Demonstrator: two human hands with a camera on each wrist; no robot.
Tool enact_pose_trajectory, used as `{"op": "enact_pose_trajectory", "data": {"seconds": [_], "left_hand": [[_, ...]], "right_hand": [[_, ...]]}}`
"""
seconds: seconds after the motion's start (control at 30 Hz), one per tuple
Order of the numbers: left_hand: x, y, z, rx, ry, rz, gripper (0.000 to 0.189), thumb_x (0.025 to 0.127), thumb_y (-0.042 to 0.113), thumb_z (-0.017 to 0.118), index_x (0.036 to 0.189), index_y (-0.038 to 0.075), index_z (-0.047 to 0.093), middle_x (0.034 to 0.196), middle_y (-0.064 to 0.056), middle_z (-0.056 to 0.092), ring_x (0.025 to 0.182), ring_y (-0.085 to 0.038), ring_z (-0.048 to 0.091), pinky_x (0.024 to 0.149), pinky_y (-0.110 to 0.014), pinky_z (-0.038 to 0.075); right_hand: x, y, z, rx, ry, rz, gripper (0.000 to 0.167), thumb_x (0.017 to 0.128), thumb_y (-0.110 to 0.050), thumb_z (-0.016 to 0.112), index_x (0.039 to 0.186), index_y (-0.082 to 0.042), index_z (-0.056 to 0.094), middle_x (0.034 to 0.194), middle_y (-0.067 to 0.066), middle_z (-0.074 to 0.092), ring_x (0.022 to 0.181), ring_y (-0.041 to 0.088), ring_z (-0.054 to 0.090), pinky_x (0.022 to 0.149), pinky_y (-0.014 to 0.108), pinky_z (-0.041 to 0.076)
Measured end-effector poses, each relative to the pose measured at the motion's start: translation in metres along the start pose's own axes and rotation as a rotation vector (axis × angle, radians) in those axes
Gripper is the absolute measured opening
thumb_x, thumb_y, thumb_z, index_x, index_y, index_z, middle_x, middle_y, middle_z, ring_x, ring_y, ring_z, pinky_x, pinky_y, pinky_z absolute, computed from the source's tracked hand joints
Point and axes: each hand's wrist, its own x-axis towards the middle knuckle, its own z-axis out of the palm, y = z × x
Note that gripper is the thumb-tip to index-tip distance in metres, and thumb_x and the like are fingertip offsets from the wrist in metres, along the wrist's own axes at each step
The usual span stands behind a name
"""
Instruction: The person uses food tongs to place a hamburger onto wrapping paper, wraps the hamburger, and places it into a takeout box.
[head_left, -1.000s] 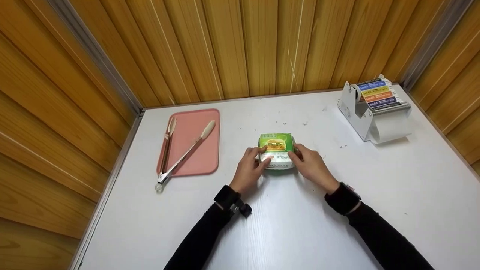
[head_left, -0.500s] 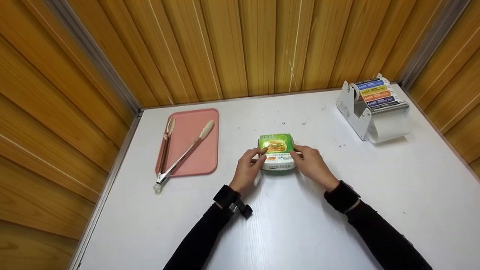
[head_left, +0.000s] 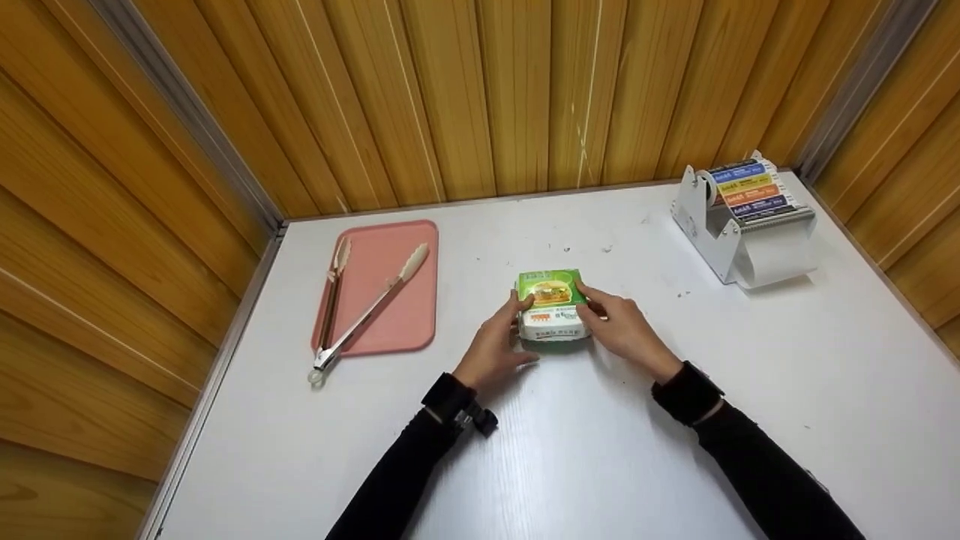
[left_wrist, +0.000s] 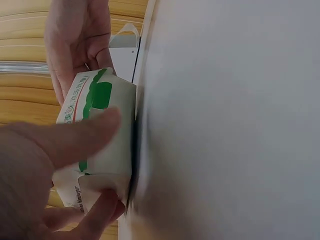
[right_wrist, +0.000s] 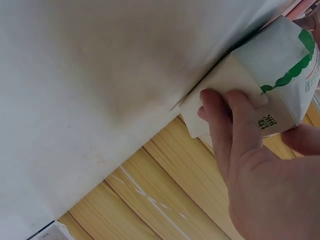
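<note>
A green and white paper hamburger box (head_left: 556, 324) with a burger picture on its lid stands at the table's middle, between both hands. My left hand (head_left: 489, 346) touches its left side with the fingers, one fingertip on the lid. In the left wrist view the left thumb (left_wrist: 85, 139) extends across the front, while in the head view it lies off the box, near the table. My right hand (head_left: 628, 331) pinches the right side, thumb at the lid's edge. The right wrist view shows two right fingers (right_wrist: 242, 117) pressing against a side flap (right_wrist: 225, 85).
On the left lies a pink tray (head_left: 411, 322), with spread metal tongs (head_left: 367, 319) across it and their ringed end beyond the near edge. A white label dispenser (head_left: 709, 236) with colourful rolls stands at the back right. Wood-patterned walls (head_left: 517, 97) border the white table (head_left: 600, 465).
The left thumb has come off the box's front and swung down toward the table. The right hand's fingertips have shifted a little along the right side. The box stays nearly in place.
</note>
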Motion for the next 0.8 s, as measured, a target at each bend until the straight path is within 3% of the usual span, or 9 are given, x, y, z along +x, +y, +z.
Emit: {"op": "enact_pose_trajectory", "data": {"seconds": [0.13,0.27,0.43,0.63,0.7,0.8], "left_hand": [[0.000,0.001,-0.007,0.048,0.006,0.067,0.084,0.083,-0.006,0.081,0.156,0.005,0.042,0.160,-0.021,0.044,0.115,-0.030,0.067,0.096,-0.028,0.057],[0.000,-0.002,-0.018,-0.010,-0.014,0.138,0.073,0.087,-0.005,0.078,0.153,0.002,0.046,0.147,-0.022,0.056,0.101,-0.031,0.071,0.089,-0.031,0.060],[0.003,-0.011,-0.030,-0.059,-0.053,0.178,0.075,0.089,-0.002,0.077,0.155,0.001,0.044,0.140,-0.023,0.059,0.095,-0.031,0.070,0.087,-0.035,0.061],[0.004,-0.015,-0.034,-0.057,-0.056,0.212,0.076,0.094,0.003,0.073,0.160,0.004,0.035,0.124,-0.020,0.056,0.095,-0.024,0.066,0.087,-0.028,0.060],[0.005,-0.016,-0.034,-0.056,-0.048,0.222,0.075,0.096,0.005,0.071,0.161,0.004,0.033,0.121,-0.019,0.054,0.096,-0.025,0.066,0.085,-0.027,0.060],[0.005,-0.015,-0.033,-0.057,-0.044,0.205,0.073,0.100,0.009,0.066,0.163,0.008,0.030,0.118,-0.018,0.051,0.097,-0.025,0.067,0.084,-0.026,0.061]], "right_hand": [[-0.001,-0.001,0.000,0.004,0.038,-0.030,0.054,0.109,-0.031,0.053,0.155,-0.002,0.045,0.130,0.024,0.069,0.111,0.032,0.069,0.082,0.029,0.053],[-0.002,-0.004,0.001,-0.032,0.102,-0.098,0.049,0.110,-0.032,0.050,0.150,-0.003,0.053,0.111,0.019,0.076,0.093,0.024,0.069,0.074,0.026,0.049],[-0.003,-0.005,0.002,-0.070,0.100,-0.187,0.043,0.110,-0.033,0.051,0.145,-0.012,0.060,0.106,0.015,0.076,0.091,0.023,0.070,0.075,0.033,0.051],[-0.004,-0.005,0.003,-0.061,0.053,-0.211,0.045,0.109,-0.036,0.051,0.147,-0.013,0.059,0.104,0.012,0.075,0.090,0.020,0.067,0.081,0.036,0.051],[-0.004,-0.005,0.005,-0.073,0.078,-0.228,0.044,0.111,-0.035,0.048,0.146,-0.011,0.060,0.110,0.013,0.074,0.094,0.021,0.066,0.087,0.041,0.052],[-0.002,-0.007,0.010,-0.105,0.163,-0.271,0.039,0.112,-0.031,0.044,0.135,-0.009,0.067,0.105,0.013,0.074,0.090,0.024,0.064,0.085,0.045,0.053]]}}
